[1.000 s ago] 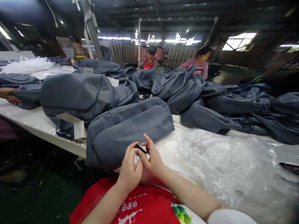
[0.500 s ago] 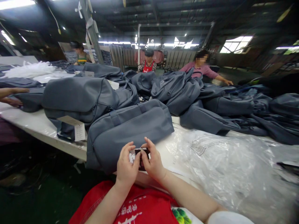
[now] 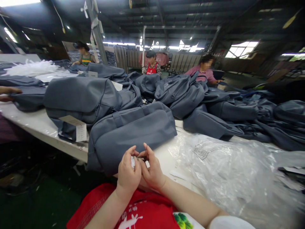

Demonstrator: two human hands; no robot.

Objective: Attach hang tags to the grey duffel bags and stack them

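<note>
My left hand (image 3: pixel 130 170) and my right hand (image 3: pixel 152 168) meet in front of the nearest blue-grey bag (image 3: pixel 133 130), fingertips almost touching. Both are closed in a pinch around a small dark tag, now mostly hidden by the fingers. A thin dark cord (image 3: pixel 146 147) loops up at my right index finger. Something small and white (image 3: pixel 132 162) shows inside the curled fingers of my left hand. The bag lies on its side at the table edge, just beyond my hands.
Another blue-grey bag (image 3: pixel 76 95) with a white paper tag (image 3: pixel 81 131) lies to the left. More bags (image 3: pixel 228 108) are heaped behind and right. Clear plastic bags (image 3: pixel 228 168) cover the table's right side. Several co-workers stand beyond; a co-worker's hand (image 3: pixel 10 90) touches a bag at far left.
My fingers have closed in over the dark tag, which showed plainly before and is now mostly covered. The right-hand co-worker's outstretched arm has drawn back.
</note>
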